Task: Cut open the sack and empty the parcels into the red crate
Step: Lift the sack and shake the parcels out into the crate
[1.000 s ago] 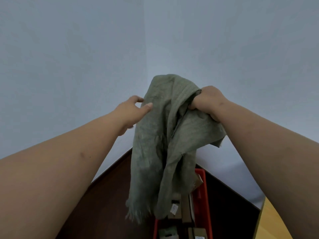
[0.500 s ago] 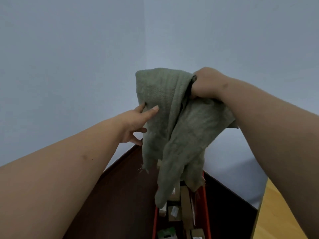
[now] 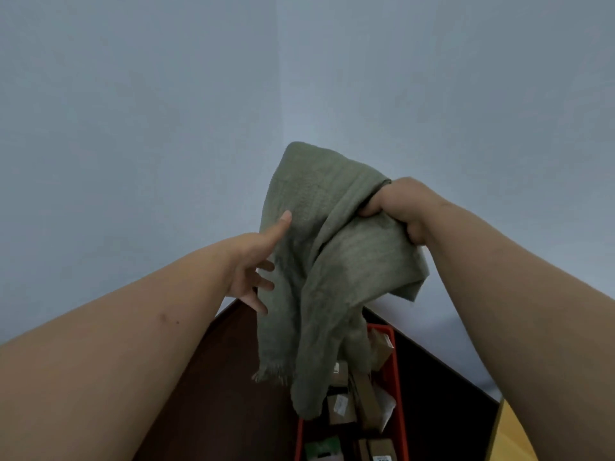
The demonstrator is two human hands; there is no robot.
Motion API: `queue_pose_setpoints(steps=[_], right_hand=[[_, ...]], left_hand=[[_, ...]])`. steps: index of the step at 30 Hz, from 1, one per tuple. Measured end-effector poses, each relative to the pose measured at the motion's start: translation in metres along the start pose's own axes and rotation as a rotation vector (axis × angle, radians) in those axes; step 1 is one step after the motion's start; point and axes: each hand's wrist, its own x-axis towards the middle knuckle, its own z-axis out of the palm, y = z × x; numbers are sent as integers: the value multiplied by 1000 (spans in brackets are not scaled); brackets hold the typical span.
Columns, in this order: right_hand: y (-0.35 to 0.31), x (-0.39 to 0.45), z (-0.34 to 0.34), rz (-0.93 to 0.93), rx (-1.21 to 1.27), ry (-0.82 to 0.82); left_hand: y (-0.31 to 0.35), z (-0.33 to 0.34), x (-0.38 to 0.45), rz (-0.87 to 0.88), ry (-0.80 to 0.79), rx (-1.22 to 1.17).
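Since half a second ago the left hand [image 3: 248, 261] has reached further to the sack [image 3: 319, 271], and the sack hangs a little lower. The sack is limp and is held up over the dark table [image 3: 216, 394]; its low end hangs above the crate [image 3: 397, 410], where the parcels [image 3: 342, 405] lie. The right hand [image 3: 399, 207] grips its top in a closed fist. The left hand is spread, thumb touching the cloth.
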Motion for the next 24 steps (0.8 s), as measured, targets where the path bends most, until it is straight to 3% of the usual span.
queue_pose_setpoints(steps=[5,8,10,12,15,17,18,21,24], right_hand=[[8,4,0,68,322,-209],[11,1,4,79,504,-322],[20,2,12,110,470,-359],[29,1,22,135,212,-344],[28,1,24,8,-192,-107],[18,3,17,-96,-157,66],[12,2,13,-91,-38,51],[-2,-12,17,23,208,-216],[4,-13,37,76,188,-259]], left_hand=[[-5,5,7,-58,-142,-142],[4,11,12,-39,-272,-365],[13,15,9,13,-287,-485],[20,19,2,76,-250,-538],[24,21,-1,138,-109,-451],[27,22,-1,202,26,-375],[29,23,2,253,94,-346],[35,27,-1,498,281,-125],[38,38,-12,656,143,198]])
